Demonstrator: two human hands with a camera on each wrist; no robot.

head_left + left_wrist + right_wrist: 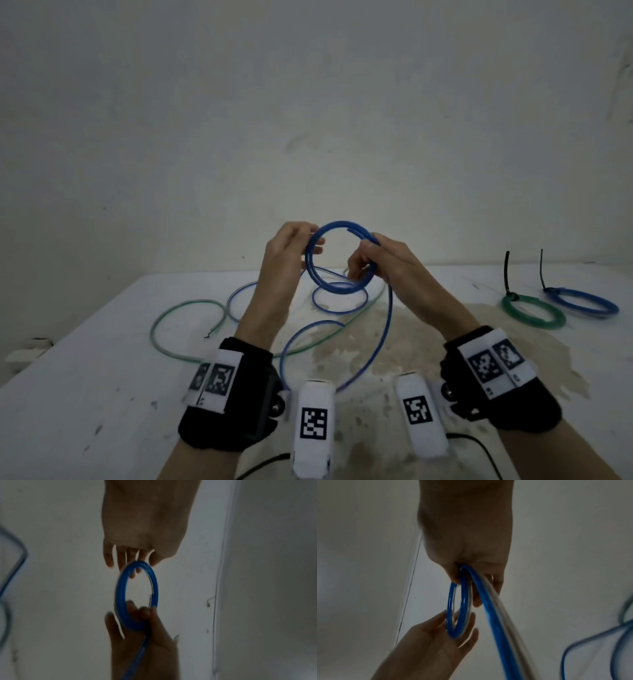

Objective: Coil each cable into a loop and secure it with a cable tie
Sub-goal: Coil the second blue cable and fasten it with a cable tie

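Blue cable coil between left hand and right hand

My head camera looks down over the table. Each wrist camera looks closely along my fingers. All share the blue coil.

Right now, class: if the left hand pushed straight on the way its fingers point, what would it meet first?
The left hand already touches the blue coil. Beyond the ring, the right hand grips the coil's far side, so it would probably come next, though depth is uncertain.
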